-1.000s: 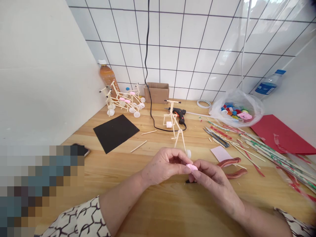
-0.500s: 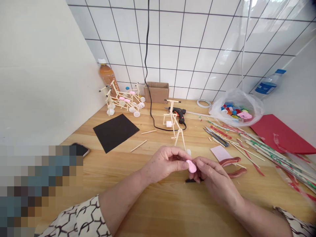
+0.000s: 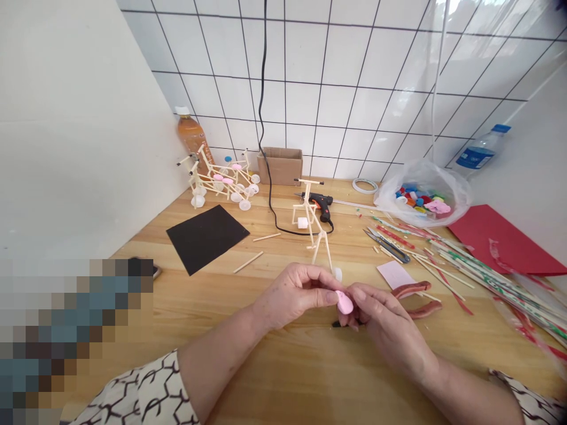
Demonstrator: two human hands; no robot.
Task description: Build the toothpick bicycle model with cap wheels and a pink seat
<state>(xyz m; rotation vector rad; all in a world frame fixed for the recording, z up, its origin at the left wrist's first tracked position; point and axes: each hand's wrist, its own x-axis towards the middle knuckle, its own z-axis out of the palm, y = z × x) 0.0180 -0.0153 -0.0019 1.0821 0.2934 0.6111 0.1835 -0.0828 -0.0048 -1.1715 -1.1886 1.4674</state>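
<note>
A small pink piece [image 3: 345, 303] is pinched between the fingertips of both hands near the middle of the table. My left hand [image 3: 305, 294] grips it from the left with thumb and fingers. From the right, my right hand [image 3: 378, 310] closes on its other side. Just beyond the hands stands a stick frame [image 3: 316, 221] with a black-tipped bar on top and small white rounds low down. Pliers with reddish handles [image 3: 411, 289] lie partly under my right hand, which hides their middle.
Finished-looking stick models [image 3: 225, 180] stand at back left by an orange bottle [image 3: 192, 139]. Black sheet [image 3: 208, 239], glue gun [image 3: 321, 203] with cable, scissors [image 3: 390, 246], pink paper [image 3: 396, 276], bag of caps [image 3: 425, 200], red sheet [image 3: 500, 236] and stick bundles [image 3: 500, 283] lie around.
The pink piece has turned slightly and its lower end shows a little more. Both hands keep nearly the same place and grip.
</note>
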